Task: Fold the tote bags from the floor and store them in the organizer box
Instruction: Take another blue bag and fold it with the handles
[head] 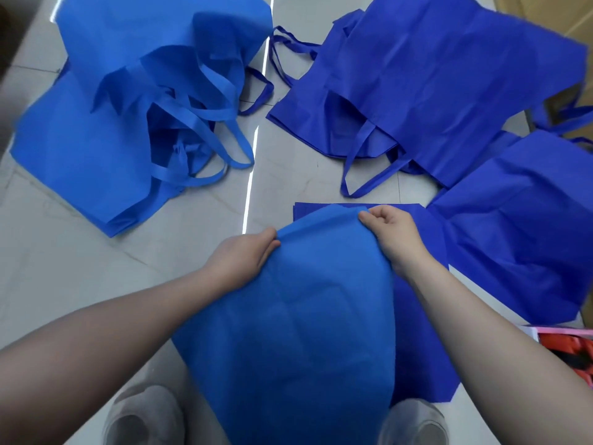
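Observation:
A light blue tote bag point(295, 316) hangs in front of me, held up by its far edge. My left hand point(244, 255) pinches that edge on the left, and my right hand point(394, 232) grips it on the right. Under it a dark blue tote bag point(420, 364) lies flat on the floor. A heap of light blue tote bags point(128, 123) with tangled handles sits at the far left. Dark blue tote bags point(449, 81) are spread at the far right, one more point(526, 236) nearer on the right.
The floor is glossy pale tile point(96, 284) with a bright reflected strip point(253, 162) down the middle. A pink box point(568, 345) holding red and black items shows at the right edge. My two grey shoes point(141, 419) stand at the bottom.

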Motion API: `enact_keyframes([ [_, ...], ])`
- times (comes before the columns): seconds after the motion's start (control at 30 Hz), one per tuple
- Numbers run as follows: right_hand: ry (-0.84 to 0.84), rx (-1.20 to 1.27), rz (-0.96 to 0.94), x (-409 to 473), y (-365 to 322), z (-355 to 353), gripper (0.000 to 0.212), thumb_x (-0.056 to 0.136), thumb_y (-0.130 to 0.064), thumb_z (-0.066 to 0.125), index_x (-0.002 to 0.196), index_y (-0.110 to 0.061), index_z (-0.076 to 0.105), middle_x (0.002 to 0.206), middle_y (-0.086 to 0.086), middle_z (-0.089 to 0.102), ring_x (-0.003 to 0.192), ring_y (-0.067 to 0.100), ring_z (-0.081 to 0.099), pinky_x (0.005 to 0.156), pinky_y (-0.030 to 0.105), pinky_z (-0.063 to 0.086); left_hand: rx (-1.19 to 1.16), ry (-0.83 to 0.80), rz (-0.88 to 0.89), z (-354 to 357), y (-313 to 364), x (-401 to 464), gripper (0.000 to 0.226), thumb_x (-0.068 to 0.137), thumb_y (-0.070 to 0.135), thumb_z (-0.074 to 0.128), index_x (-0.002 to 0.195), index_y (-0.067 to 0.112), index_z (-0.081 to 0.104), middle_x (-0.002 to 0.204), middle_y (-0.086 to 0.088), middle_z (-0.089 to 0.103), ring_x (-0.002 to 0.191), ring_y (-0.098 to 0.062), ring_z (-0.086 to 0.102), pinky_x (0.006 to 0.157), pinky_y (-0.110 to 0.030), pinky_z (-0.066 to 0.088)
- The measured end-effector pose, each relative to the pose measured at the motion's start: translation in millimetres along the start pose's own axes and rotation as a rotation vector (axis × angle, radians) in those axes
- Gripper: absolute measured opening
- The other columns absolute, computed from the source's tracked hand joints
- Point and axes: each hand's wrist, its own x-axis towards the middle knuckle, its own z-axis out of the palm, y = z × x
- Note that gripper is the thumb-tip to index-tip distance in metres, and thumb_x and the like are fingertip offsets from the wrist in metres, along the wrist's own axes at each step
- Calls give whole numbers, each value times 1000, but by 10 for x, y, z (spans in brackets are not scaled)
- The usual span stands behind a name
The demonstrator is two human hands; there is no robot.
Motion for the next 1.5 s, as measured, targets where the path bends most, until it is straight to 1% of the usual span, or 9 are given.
enact_keyframes([
  [0.17,-69,-88,-40,38,150,-110,24,93,-23,58,116,-20,54,110,-8,56,95,9,53,80,19,40,139,79,-250,-66,-549,16,20,100,26,33,101,9,45,100,-18,62,85,-35,56,65,-36,36],
  [0.27,-97,-352,-61,-15,493,-216,29,87,-10,64,112,-19,55,117,-2,55,93,13,52,81,23,40,169,167,-354,-26,-712,6,33,92,9,43,125,6,47,120,-18,54,104,-37,49,86,-45,42],
  [0.4,-343,-525,-208,-92,736,-114,22,89,-12,62,108,-22,61,116,-6,57,110,11,52,87,15,37,-126,437,-2,-159,-76,206,41,93,22,41,127,1,48,129,-16,49,120,-32,43,103,-35,29],
  [0.57,-468,-736,-458,-119,681,261,32,88,-27,63,119,-20,59,119,-8,59,115,11,47,99,23,28,34,84,428,-192,682,342,50,92,42,37,122,7,56,125,-8,55,120,-24,44,101,-23,23],
  [0.67,-527,-1048,-518,-180,818,358,38,92,-39,53,125,-21,54,111,-4,54,117,14,42,103,31,18,329,-203,309,-54,698,327,53,92,45,46,138,20,37,123,-1,57,112,-23,48,96,-27,29],
  [0.83,-643,-1317,-580,-249,1100,256,38,92,-38,51,125,-20,52,119,-1,53,120,18,39,109,39,15,480,-275,132,2,387,213,61,86,61,45,131,20,39,107,0,58,98,-22,56,92,-32,33],
  [1.03,-508,-590,-547,-142,912,95,12,86,-16,68,95,-13,75,91,-13,58,95,15,53,91,29,40,508,-411,98,35,321,61,75,72,81,41,108,17,56,79,4,54,88,-19,53,83,-29,34],
  [1.2,-444,-297,-435,-115,484,-172,18,83,2,66,95,-8,75,93,-11,68,90,0,62,84,12,46,-147,-436,-59,-269,504,117,58,67,72,61,86,18,51,70,8,52,66,-11,50,63,-26,39],
  [1.5,-203,-79,-324,-39,195,-727,42,83,12,59,85,-29,69,88,-17,61,77,10,54,72,15,47,-324,40,15,-590,445,170,39,98,28,43,64,9,45,59,2,43,57,-10,40,56,-17,32],
])
